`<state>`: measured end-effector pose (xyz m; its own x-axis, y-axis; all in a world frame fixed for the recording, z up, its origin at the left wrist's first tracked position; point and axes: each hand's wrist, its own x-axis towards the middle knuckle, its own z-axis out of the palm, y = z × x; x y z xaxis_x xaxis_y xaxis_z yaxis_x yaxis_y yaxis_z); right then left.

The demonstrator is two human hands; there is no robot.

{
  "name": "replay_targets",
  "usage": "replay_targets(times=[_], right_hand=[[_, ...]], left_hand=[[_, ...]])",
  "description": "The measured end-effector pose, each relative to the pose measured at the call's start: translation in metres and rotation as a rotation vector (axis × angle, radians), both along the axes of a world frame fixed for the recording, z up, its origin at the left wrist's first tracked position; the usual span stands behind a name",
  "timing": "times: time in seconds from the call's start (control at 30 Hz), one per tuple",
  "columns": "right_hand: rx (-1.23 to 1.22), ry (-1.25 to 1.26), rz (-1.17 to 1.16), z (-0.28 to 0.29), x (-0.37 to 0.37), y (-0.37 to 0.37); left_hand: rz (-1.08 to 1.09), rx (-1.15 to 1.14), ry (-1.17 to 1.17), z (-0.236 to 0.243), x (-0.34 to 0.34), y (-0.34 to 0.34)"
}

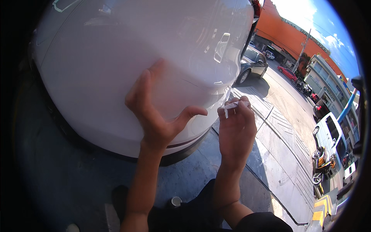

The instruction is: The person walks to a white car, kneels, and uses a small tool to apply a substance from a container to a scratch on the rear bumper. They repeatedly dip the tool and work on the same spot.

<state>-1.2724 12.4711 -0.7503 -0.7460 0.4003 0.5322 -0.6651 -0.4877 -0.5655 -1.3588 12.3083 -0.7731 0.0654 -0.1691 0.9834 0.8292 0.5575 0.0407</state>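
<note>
A white car's rounded rear corner [96, 73] fills the upper middle. My left hand [152, 112] is open at the panel, thumb and fingers spread apart, the upper fingers appearing to rest on the paint; whether they press on it I cannot tell. To its right, beside the corner's edge, my right hand [235, 135] holds a thin white strip [232, 105] between curled fingertips. A short piece of it hangs down. Glossy reflections at the edge just above that hand hide what, if anything, is stuck there.
Grooved pavement [270, 143] stretches right toward a street with a dark parked car [253, 63], a red car [286, 72], a white van [327, 133], motorbikes [320, 166] and buildings [286, 31]. A small cylindrical container [176, 201] stands low between my forearms. A yellow-striped block [322, 208] is bottom right.
</note>
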Motion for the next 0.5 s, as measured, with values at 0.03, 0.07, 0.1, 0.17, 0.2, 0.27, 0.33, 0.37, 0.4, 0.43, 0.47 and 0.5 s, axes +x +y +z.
replay_targets(times=[0.03, 0.07, 0.1, 0.17, 0.2, 0.27, 0.33, 0.37, 0.4, 0.43, 0.47, 0.5], right_hand=[[-0.020, -0.041, 0.016, -0.003, 0.004, 0.008], [-0.041, -0.083, 0.031, -0.005, 0.007, 0.015], [-0.059, -0.114, 0.012, -0.009, 0.010, 0.023], [-0.062, -0.141, 0.013, -0.017, 0.012, 0.040], [-0.065, -0.165, 0.002, -0.022, 0.013, 0.048], [-0.076, -0.192, 0.009, -0.033, 0.013, 0.065], [-0.094, -0.233, 0.015, -0.045, 0.014, 0.081], [-0.094, -0.241, 0.025, -0.050, 0.014, 0.088], [-0.076, -0.233, 0.044, -0.055, 0.016, 0.094], [-0.065, -0.242, 0.045, -0.059, 0.017, 0.099], [-0.043, -0.242, 0.058, -0.063, 0.019, 0.104], [-0.043, -0.254, 0.060, -0.066, 0.021, 0.108]], left_hand=[[0.002, 0.009, -0.008, 0.000, -0.002, 0.001], [-0.002, 0.019, 0.026, 0.001, -0.003, 0.001], [-0.007, 0.028, 0.059, 0.001, -0.005, 0.002], [-0.043, 0.035, 0.080, 0.001, -0.007, 0.002], [-0.032, 0.026, 0.087, 0.001, -0.007, 0.003], [-0.015, 0.012, 0.091, 0.001, -0.008, 0.003], [-0.007, -0.001, 0.098, 0.000, -0.008, 0.004], [-0.017, 0.004, 0.101, 0.000, -0.009, 0.004], [-0.023, 0.005, 0.101, 0.000, -0.009, 0.005], [-0.029, 0.006, 0.102, 0.000, -0.009, 0.005], [-0.032, 0.003, 0.101, 0.000, -0.008, 0.005], [-0.029, 0.014, 0.061, 0.001, -0.007, 0.004]])
